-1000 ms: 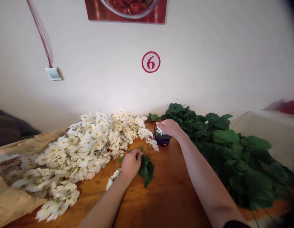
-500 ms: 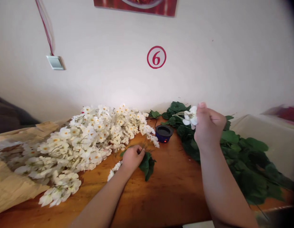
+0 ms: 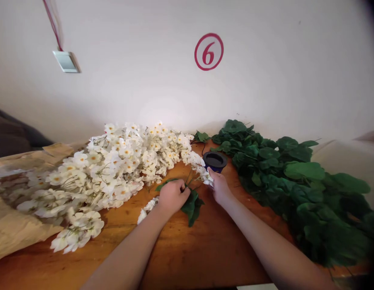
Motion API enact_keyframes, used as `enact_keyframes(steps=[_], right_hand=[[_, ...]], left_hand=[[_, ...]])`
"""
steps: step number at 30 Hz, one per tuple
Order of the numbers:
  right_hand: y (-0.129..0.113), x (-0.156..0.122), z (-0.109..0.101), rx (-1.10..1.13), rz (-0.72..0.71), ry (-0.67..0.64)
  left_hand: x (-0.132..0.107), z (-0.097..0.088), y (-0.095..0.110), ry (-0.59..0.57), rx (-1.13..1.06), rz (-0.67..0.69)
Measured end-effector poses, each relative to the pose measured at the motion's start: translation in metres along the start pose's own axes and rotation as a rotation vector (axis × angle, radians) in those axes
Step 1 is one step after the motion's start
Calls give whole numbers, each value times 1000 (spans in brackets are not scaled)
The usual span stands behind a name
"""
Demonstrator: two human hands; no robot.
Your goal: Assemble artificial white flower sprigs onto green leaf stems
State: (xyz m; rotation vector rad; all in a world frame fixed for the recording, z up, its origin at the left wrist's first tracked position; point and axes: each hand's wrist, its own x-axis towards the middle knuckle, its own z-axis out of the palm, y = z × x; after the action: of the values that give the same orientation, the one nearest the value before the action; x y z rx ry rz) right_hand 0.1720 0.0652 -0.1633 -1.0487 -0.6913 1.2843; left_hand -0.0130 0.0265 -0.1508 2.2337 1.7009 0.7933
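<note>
1. Brown wrapping paper (image 3: pixel 17 225) lies at the far left, under the end of the white blossom sprays (image 3: pixel 114 173), apparently placed to keep them off the wooden desk (image 3: pixel 205 257).
2. A loose white sprig (image 3: pixel 148 210) lies on the desk, just beside my left hand (image 3: pixel 173 197).
3. That hand is closed firmly around thin stems with dark green leaves (image 3: pixel 192 208). The grip sits close around them, which keeps the stems gathered while the leaves spread beyond my fist.
4. My right hand (image 3: pixel 220 190) is narrowed at the heap's white tip, but I cannot tell whether it has hold of a blossom.
5. A round black-rimmed pot (image 3: pixel 215 160) with blue sides stands just behind that hand, between the white and green heaps.
6. Green leaf sprays (image 3: pixel 296 189) are piled apart from the flowers, beside a pale container (image 3: pixel 347 169).
</note>
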Motion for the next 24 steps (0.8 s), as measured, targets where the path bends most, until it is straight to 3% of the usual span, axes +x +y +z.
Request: enact_keyframes(steps=[10, 24], right_hand=[[4, 5, -7, 8, 65, -39], [5, 9, -10, 4, 97, -47]], left_hand=[[1, 4, 0, -55, 20, 47], [2, 3, 0, -42, -23, 56]])
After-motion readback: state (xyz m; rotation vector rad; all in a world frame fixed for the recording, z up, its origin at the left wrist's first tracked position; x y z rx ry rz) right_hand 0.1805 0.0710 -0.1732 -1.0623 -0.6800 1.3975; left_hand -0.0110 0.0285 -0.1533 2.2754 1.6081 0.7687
